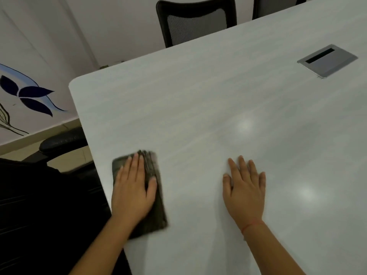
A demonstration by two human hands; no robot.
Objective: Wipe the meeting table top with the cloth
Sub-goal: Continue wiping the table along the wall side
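A folded dark grey-green cloth (155, 211) lies flat on the pale grey meeting table top (198, 108), near the table's left edge. My left hand (133, 189) presses down on the cloth with straight fingers, covering most of its left half. My right hand (245, 189) rests flat on the bare table top to the right of the cloth, fingers spread, a red thread round its wrist. The cloth looks blurred along its right side.
A grey metal cable hatch (327, 60) is set into the table at the far right. A black mesh chair (196, 20) stands at the far edge. Another black chair with an armrest (63, 141) sits against the left edge.
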